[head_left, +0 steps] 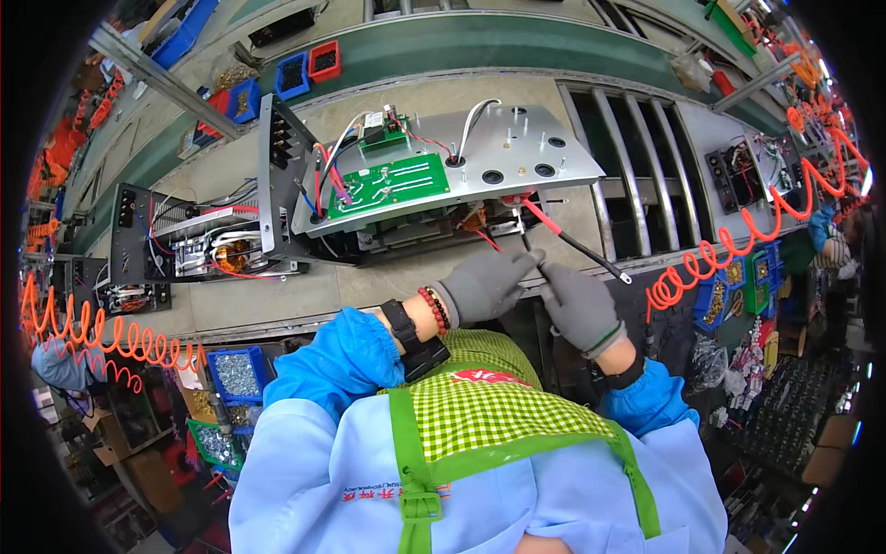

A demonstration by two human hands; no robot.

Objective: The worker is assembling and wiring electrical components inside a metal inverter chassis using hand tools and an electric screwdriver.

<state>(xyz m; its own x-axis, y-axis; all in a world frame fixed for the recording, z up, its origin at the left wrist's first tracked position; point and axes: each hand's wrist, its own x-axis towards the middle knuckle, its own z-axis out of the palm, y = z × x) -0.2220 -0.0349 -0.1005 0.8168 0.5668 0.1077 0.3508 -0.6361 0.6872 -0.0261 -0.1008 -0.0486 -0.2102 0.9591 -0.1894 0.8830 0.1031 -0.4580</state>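
My left hand (484, 284) and my right hand (580, 300), both in grey gloves, meet at the bench's near edge with fingertips pinched close together. A thin dark piece (526, 242) rises at their fingertips; what it is, and which hand holds it, I cannot make out. Just beyond my hands stands an open metal chassis (277, 189) with a grey panel (498, 143) on top. The panel carries a green circuit board (399, 183), a smaller board (383, 136) and looped wires. From under the panel a thick black cable (586, 250) with red sleeving slants right, ending in a ring lug.
Metal rollers (635, 171) lie right of the chassis. A second chassis (189, 235) stands to the left, another unit (752, 171) far right. Orange coiled hoses (706, 261) hang at both sides. Blue screw bins (238, 372) flank me; a red bin (325, 61) sits at the back.
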